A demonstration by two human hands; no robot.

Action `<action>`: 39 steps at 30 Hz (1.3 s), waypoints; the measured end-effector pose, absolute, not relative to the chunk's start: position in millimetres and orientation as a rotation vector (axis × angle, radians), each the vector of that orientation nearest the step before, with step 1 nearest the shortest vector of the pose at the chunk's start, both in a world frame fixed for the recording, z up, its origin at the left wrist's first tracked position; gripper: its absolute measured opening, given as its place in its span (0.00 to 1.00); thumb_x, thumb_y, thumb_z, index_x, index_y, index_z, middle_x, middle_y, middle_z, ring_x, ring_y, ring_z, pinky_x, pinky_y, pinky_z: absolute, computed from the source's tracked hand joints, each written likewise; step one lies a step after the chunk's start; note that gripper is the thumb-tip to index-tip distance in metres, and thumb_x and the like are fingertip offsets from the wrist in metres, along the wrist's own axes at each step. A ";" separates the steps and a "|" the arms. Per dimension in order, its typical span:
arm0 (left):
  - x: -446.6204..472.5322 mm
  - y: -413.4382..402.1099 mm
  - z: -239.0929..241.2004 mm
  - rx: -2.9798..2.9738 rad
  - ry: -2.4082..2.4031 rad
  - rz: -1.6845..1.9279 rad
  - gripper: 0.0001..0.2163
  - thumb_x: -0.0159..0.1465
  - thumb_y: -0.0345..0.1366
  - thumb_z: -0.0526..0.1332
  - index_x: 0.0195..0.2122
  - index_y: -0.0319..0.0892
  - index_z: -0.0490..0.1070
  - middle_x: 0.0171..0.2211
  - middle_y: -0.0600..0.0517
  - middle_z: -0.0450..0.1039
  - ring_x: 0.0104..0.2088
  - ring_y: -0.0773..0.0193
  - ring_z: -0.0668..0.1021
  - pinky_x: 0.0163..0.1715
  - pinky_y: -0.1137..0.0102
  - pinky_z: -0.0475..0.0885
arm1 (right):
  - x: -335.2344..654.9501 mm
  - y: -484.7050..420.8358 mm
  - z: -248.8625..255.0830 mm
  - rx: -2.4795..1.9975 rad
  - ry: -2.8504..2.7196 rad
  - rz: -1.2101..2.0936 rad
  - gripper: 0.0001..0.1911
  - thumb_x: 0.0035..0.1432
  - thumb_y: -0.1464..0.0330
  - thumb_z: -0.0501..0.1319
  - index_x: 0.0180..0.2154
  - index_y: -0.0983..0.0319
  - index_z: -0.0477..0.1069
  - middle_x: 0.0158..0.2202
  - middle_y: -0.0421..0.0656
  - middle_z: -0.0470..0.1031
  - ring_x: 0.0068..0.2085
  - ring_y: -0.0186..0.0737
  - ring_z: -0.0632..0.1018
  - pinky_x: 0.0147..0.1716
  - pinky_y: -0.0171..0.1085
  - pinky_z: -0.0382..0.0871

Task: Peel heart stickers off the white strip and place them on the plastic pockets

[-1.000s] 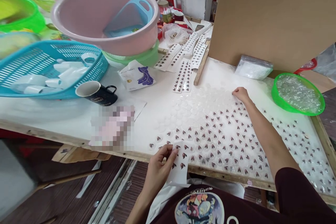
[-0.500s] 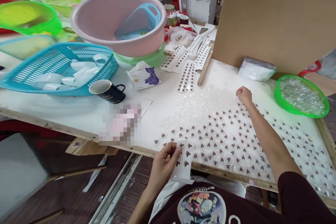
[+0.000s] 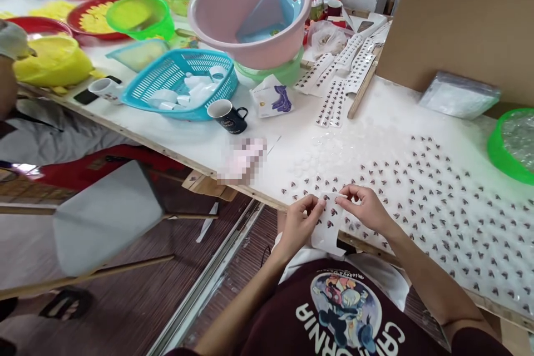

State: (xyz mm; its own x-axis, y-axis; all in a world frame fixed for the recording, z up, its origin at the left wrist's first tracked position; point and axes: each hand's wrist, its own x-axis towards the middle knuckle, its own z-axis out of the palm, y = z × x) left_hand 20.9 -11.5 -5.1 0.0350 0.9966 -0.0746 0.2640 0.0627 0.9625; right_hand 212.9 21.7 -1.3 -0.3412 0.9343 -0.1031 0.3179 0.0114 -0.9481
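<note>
My left hand (image 3: pixel 299 222) pinches a white sticker sheet (image 3: pixel 329 229) with small dark stickers, held at the table's near edge. My right hand (image 3: pixel 364 206) has come to the sheet's top, thumb and finger pinched on it or on one sticker; which one I cannot tell. Beyond both hands, rows of clear round caps (image 3: pixel 434 200) with dark stickers cover the white table (image 3: pixel 175 133). A patch of bare clear caps (image 3: pixel 321 150) lies to the left of them.
More sticker strips (image 3: pixel 334 100) lie by a wooden stick (image 3: pixel 364 86). A black mug (image 3: pixel 227 115), blue basket (image 3: pixel 179 80), pink basin (image 3: pixel 250 11), green bowl of clear caps (image 3: pixel 511 144), plastic packet (image 3: pixel 459 94) and cardboard wall (image 3: pixel 459 16) stand around. Another person (image 3: pixel 10 67) is at far left.
My right hand has come back from the far caps to the sticker sheet in my left hand. The camera has swung left, showing more of the table and floor.
</note>
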 end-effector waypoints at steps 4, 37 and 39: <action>20.7 -13.5 -4.3 1.306 1.362 1.002 0.14 0.65 0.45 0.61 0.28 0.40 0.71 0.24 0.54 0.67 0.27 0.66 0.69 0.28 0.72 0.65 | 216.1 20.1 -3.6 -1.251 -1.726 1.420 0.15 0.64 0.57 0.60 0.29 0.59 0.71 0.27 0.38 0.70 0.30 0.37 0.71 0.30 0.35 0.63; 25.5 -11.9 -7.2 1.453 1.371 0.944 0.13 0.64 0.44 0.60 0.27 0.41 0.71 0.23 0.55 0.69 0.26 0.66 0.67 0.28 0.72 0.63 | 191.8 12.7 -3.2 -1.094 -1.479 1.152 0.19 0.58 0.67 0.65 0.48 0.54 0.62 0.32 0.36 0.75 0.36 0.40 0.77 0.47 0.46 0.69; 26.2 -11.5 -5.9 1.473 1.360 0.916 0.14 0.64 0.44 0.60 0.26 0.41 0.70 0.23 0.55 0.68 0.26 0.65 0.68 0.28 0.72 0.63 | 197.5 12.7 0.8 -1.085 -1.442 1.154 0.19 0.59 0.66 0.66 0.48 0.54 0.61 0.32 0.37 0.75 0.36 0.40 0.77 0.47 0.46 0.71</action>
State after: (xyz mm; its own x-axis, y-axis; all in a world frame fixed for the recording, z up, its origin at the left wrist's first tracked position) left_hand 26.2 -11.5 -5.9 0.1190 0.9914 -0.0551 0.3208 0.0142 0.9470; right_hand 197.5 12.7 0.8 -0.1457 0.9786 0.1455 0.0725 0.1572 -0.9849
